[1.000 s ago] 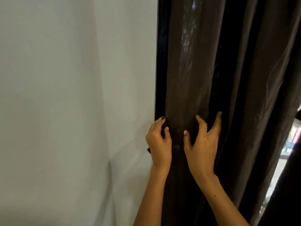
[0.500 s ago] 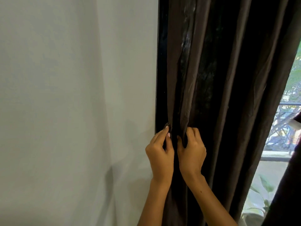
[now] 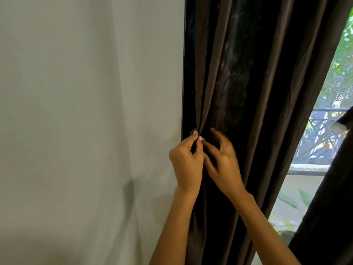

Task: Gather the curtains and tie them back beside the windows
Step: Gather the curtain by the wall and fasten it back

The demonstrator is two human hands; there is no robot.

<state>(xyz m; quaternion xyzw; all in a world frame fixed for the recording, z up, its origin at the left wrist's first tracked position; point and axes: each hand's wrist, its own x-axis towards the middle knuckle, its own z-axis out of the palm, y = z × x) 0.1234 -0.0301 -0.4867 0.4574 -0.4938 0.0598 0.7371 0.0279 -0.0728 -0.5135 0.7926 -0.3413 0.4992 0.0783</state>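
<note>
right hand [image 3: 222, 165] fingers now uncurled, blurred | left hand [image 3: 186, 161] pinches curtain [image 3: 238, 73] fold beside wall [image 3: 86, 111] | right grasp: cannot tell

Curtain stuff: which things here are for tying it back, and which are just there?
For the job:
dark brown curtain
left hand, pinching the curtain's edge by the wall
right hand, fingers half curled, blurred
small dark ring or tie end at the left fingertips; unclear which

Just there:
white wall
railing outside
green plants
</note>
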